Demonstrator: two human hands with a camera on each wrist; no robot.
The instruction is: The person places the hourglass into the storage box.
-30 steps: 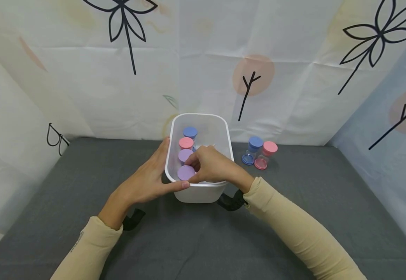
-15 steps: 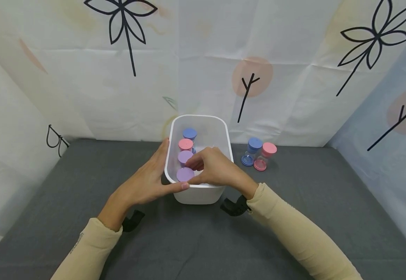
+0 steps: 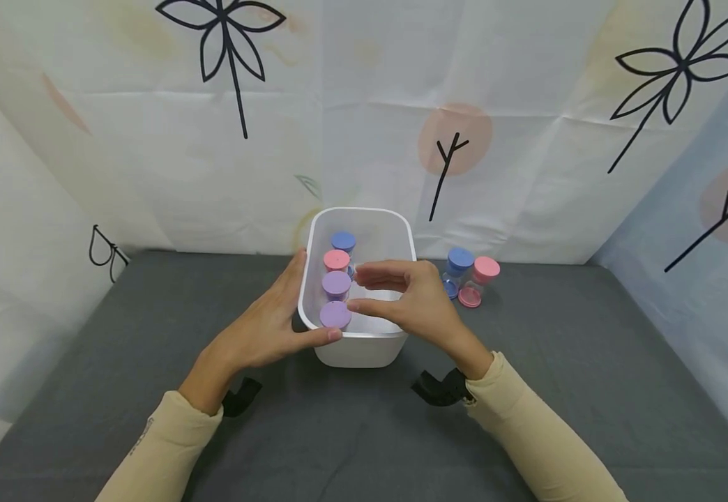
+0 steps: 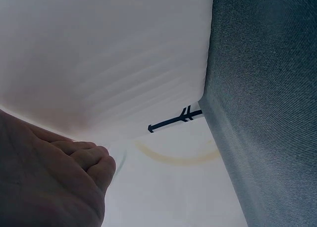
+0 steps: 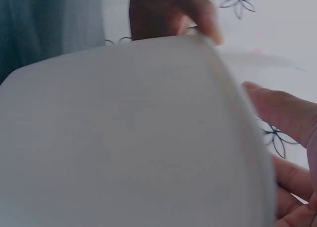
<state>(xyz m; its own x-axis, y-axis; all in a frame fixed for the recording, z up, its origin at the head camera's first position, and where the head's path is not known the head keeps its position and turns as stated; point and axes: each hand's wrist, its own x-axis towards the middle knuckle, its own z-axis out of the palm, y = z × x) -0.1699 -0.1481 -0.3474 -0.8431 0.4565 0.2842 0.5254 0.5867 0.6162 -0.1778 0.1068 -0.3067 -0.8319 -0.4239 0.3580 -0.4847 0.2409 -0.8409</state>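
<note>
A white plastic bin [image 3: 362, 352] stands on the table. Along its left inner wall is a row of small sand timers: a blue one [image 3: 343, 241], a pink one [image 3: 336, 261] and two purple ones, the middle one [image 3: 336, 284] and the front one [image 3: 335, 315]. My left hand [image 3: 276, 317] rests on the bin's left side, thumb on the front rim, fingers straight along the wall. Over the bin's right half, my right hand [image 3: 417, 300] holds nothing, with thumb and fingers apart beside the purple timers. In the right wrist view the bin wall hides the timers.
Right of the bin, another blue sand timer [image 3: 460, 259] and a pink one [image 3: 486, 269] stand together on the dark grey cloth [image 3: 364, 439]. A patterned white cloth backdrop [image 3: 364, 139] rises behind the table, close to the bin's far end.
My right hand has let go of the front purple sand timer, opened its fingers and moved up and to the right. My left hand stays on the bin.
</note>
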